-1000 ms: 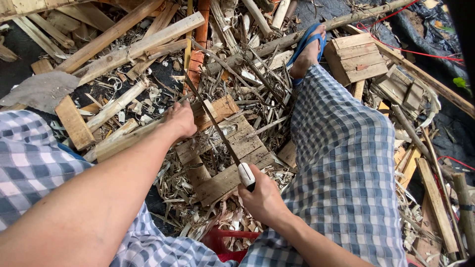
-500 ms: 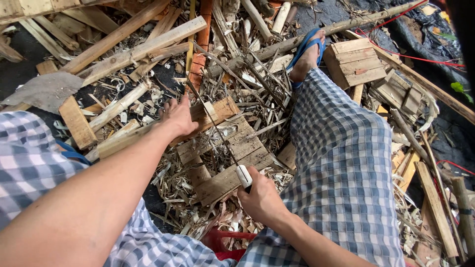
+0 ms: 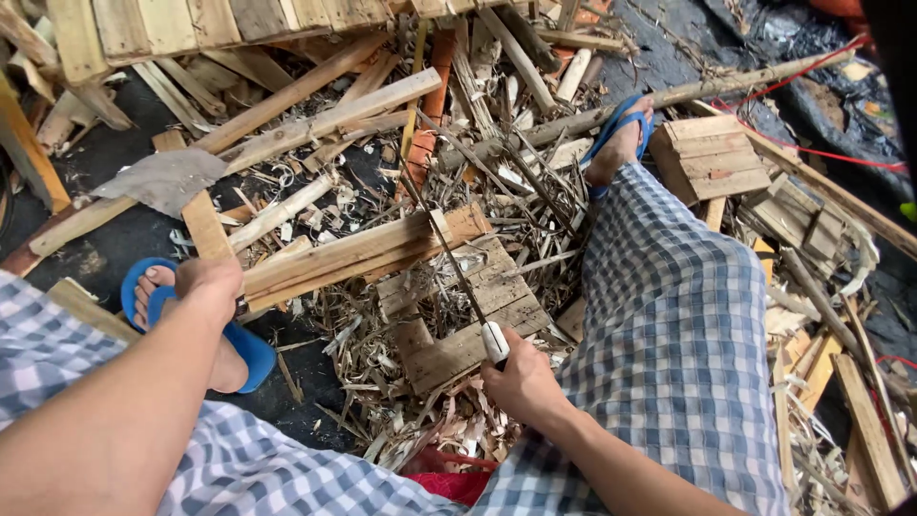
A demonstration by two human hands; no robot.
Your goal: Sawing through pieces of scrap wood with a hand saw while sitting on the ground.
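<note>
My right hand (image 3: pixel 521 382) grips the white handle of a long thin knife (image 3: pixel 458 277), whose blade slants up and to the left over a small slatted wooden block (image 3: pixel 478 315). My left hand (image 3: pixel 212 282) is closed on the near end of a long pale wooden plank (image 3: pixel 353 253) that lies across the heap, just above my left foot in a blue sandal (image 3: pixel 244 349). The blade tip reaches past the plank's far end. Both my legs are in checked trousers (image 3: pixel 669 315).
Wood shavings and thin strips (image 3: pixel 449 420) cover the ground around the block. Loose planks (image 3: pixel 315 119) and sticks pile up behind. A small slatted crate (image 3: pixel 712 158) sits at the right by my right foot (image 3: pixel 621 143). A red cord (image 3: pixel 821 153) runs across black sheeting.
My left hand has drawn back from the block near the blade to the near left end of the plank. My left foot has come into view. The right hand keeps the knife in place.
</note>
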